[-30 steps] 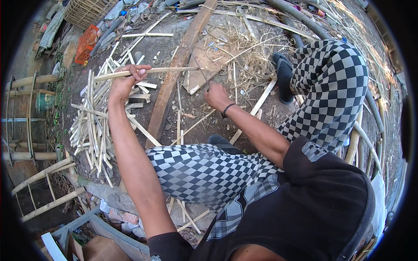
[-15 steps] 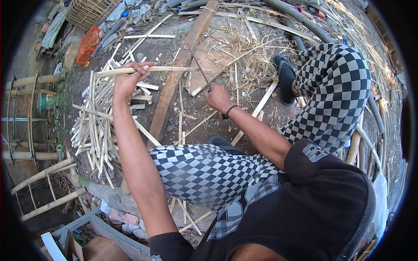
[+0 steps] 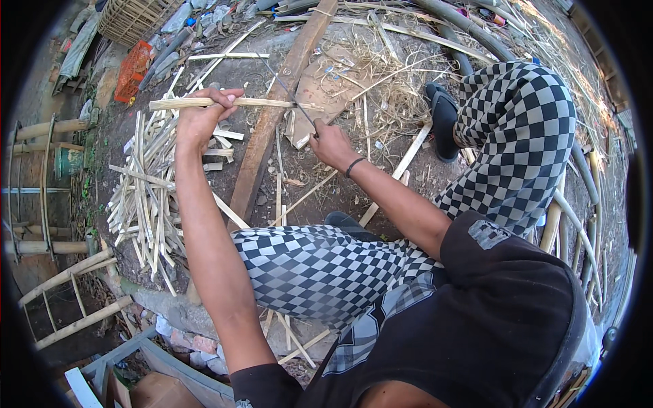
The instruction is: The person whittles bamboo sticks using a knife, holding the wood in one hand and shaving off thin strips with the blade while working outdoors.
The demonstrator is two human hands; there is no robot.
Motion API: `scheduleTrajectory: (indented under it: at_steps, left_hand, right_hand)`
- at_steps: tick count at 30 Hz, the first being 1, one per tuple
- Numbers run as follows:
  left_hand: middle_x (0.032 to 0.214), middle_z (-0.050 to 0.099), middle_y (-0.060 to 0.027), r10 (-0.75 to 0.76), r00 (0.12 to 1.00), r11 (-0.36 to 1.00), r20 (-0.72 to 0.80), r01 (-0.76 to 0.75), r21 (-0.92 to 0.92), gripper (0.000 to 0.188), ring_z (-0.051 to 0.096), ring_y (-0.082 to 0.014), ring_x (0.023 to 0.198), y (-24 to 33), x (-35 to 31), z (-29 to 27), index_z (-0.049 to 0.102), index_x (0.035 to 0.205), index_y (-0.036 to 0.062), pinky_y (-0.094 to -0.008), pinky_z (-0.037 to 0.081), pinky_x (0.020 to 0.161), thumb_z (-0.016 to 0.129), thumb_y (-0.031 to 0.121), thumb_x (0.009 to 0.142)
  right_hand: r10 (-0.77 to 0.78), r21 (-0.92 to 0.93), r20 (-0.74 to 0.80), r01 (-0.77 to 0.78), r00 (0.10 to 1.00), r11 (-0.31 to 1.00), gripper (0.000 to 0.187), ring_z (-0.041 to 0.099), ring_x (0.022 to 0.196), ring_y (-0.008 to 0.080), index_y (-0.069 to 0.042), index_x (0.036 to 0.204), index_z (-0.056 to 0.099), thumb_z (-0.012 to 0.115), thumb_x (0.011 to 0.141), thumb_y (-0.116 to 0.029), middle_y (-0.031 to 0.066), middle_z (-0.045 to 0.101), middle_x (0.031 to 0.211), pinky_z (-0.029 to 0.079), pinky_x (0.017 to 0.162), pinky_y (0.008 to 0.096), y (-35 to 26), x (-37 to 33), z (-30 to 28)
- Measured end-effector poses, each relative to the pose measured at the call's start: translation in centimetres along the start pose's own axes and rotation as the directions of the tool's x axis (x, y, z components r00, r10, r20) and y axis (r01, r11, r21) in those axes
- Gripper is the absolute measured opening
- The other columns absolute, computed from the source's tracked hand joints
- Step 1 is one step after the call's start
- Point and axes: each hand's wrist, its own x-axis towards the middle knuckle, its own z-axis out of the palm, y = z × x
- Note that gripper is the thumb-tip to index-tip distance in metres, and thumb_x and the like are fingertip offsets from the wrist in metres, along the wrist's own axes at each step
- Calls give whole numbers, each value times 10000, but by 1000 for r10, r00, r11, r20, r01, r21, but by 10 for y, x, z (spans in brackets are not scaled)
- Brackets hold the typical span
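Note:
A pale split bamboo strip (image 3: 262, 103) lies nearly level across a brown wooden beam (image 3: 262, 146). My left hand (image 3: 204, 117) is closed around it, left of the beam, with the strip running out on both sides of the fist. My right hand (image 3: 333, 145) grips a knife with a long, thin dark blade (image 3: 278, 76); its handle is mostly hidden in my fingers. The blade slants up and left, crossing the strip near its right end. Beneath that end lies a flat brown board (image 3: 314, 92).
A heap of cut bamboo strips (image 3: 146, 197) sits left of the beam. Curly shavings (image 3: 401, 95) spread beyond the board. Bamboo poles (image 3: 469, 27) lie at far right, near my sandalled foot (image 3: 443, 121). An orange crate (image 3: 133, 70) and a woven basket (image 3: 132, 20) stand at far left.
My right hand has shifted a little left, and the blade now slants further left across the strip. The strip's left end has risen slightly; my left hand still holds it.

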Motion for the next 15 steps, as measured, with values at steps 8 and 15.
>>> scheduleTrajectory:
  at_steps: [8, 15]
  left_hand:
    - [1106, 681, -206, 10, 1000, 1000, 26, -10, -14, 192, 653, -249, 1068, 14, 9, 23, 604, 721, 1, -281, 581, 853, 525, -148, 812]
    - [1137, 648, -251, 19, 999, 998, 41, -17, -52, 147, 635, -300, 1113, 8, 18, 14, 577, 753, -2, -346, 574, 922, 617, -34, 891]
  right_hand:
    - [246, -27, 10, -246, 969, 969, 311, 643, 951, 455, -4, 1123, 561, 558, 891, -211, 274, 671, 986, 507, 866, 528, 50, 22, 18]
    - [186, -20, -75, -188, 980, 982, 323, 641, 908, 468, 24, 1090, 564, 585, 878, -218, 295, 659, 906, 512, 830, 533, 81, 1, 24]
